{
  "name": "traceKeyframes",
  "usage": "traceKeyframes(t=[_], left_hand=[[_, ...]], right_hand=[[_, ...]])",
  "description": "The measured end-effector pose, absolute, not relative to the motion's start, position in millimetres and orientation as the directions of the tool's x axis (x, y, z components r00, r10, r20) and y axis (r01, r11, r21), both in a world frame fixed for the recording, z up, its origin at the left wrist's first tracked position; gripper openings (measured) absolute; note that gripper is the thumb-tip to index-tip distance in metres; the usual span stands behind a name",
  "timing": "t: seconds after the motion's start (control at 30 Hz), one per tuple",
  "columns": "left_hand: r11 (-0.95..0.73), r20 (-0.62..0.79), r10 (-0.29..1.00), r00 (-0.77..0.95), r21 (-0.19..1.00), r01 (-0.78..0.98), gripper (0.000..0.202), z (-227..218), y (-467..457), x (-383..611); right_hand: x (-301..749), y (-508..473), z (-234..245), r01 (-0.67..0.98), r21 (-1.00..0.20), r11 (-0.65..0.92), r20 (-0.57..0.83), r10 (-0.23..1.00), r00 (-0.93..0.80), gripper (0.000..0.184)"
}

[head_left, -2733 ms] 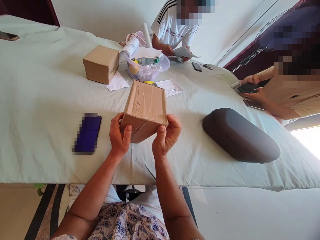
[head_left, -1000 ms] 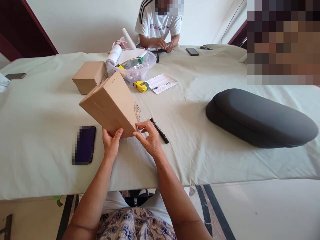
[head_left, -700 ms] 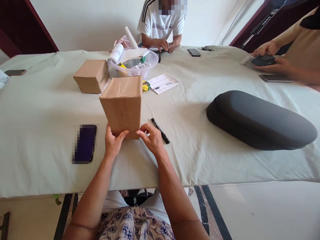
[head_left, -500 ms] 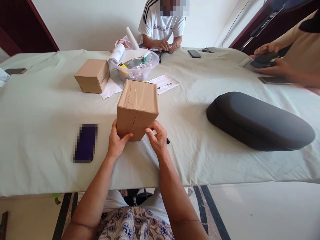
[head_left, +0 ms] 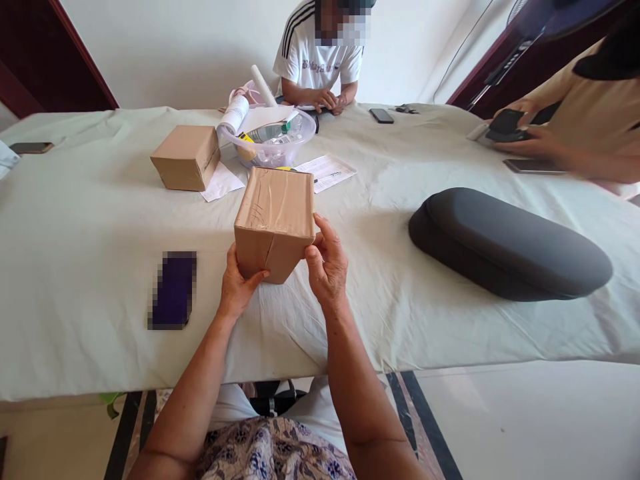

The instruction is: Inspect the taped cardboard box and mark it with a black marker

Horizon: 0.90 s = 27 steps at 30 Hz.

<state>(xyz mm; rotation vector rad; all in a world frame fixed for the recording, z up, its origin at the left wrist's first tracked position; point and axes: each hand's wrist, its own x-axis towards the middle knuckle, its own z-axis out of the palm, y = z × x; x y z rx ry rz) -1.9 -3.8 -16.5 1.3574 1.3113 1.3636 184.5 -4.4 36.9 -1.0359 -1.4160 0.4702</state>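
A taped brown cardboard box (head_left: 277,200) is before me, tilted, with a seam down its near face. My left hand (head_left: 240,280) grips its lower left, the thumb across the near face and the other fingers partly hidden by the side. At the box's right side, my right hand (head_left: 327,263) has its index finger along the upper edge and its thumb by the near corner. To the left on the cloth lies a dark blue flat item (head_left: 173,290), blurred out.
A second cardboard box (head_left: 184,157) stands behind, beside a clear plastic basin (head_left: 295,143) of odds and ends. Printed papers (head_left: 327,172) lie near it. A long dark grey case (head_left: 510,243) fills the right side. Two people sit across and at right; a phone (head_left: 381,116) lies near them.
My right hand has moved up the box's right side, from the lower edge to near the top corner. The left hand keeps its hold. The view has shifted slightly.
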Motion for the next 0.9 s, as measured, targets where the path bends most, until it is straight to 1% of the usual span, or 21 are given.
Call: traceKeyframes(t=[0.1,0.17,0.27,0.4,0.5,0.57,0.63,0.8,0.9], left_hand=[[-0.167,0.180,0.979,-0.100,0.978,0.124,0.089,-18.1,-2.3,-2.3],[-0.169,0.182,0.978,-0.102,0.977,0.128,0.088,-19.0,-1.4,-2.4],[-0.166,0.183,0.977,-0.108,0.975,0.150,0.089,-19.4,-1.0,-2.5],[-0.173,0.194,0.974,-0.114,0.970,0.171,0.089,-18.8,-1.1,-2.7],[-0.153,0.176,0.977,-0.124,0.973,0.174,0.081,-19.3,-0.6,-2.3],[-0.147,0.169,0.978,-0.124,0.975,0.169,0.075,-20.6,-0.2,-1.9],[-0.144,0.169,0.976,-0.141,0.975,0.170,0.073,-22.3,-0.2,-1.4],[-0.173,0.211,0.958,-0.194,0.965,0.197,0.083,-24.2,-1.9,-2.0],[-0.198,0.248,0.940,-0.234,0.955,0.220,0.083,-22.7,-2.5,-2.8]], right_hand=[[190.1,-3.1,43.5,0.299,-0.792,0.532,0.590,0.793,0.153,0.050],[196.7,3.1,49.0,0.306,-0.777,0.551,0.609,0.780,0.144,0.052],[208.6,24.3,56.2,0.280,-0.788,0.548,0.586,0.807,0.073,0.062],[220.2,66.7,61.8,0.215,-0.833,0.509,0.515,0.857,-0.034,0.084],[221.3,91.9,66.1,0.120,-0.867,0.484,0.474,0.875,-0.101,0.090],[218.5,99.8,69.6,0.065,-0.889,0.454,0.446,0.888,-0.108,0.087],[214.3,100.8,73.0,0.035,-0.902,0.430,0.428,0.902,-0.064,0.078],[204.9,89.5,77.0,0.015,-0.936,0.353,0.352,0.929,0.116,0.053],[202.5,81.5,77.6,0.013,-0.950,0.313,0.305,0.917,0.255,0.044]])
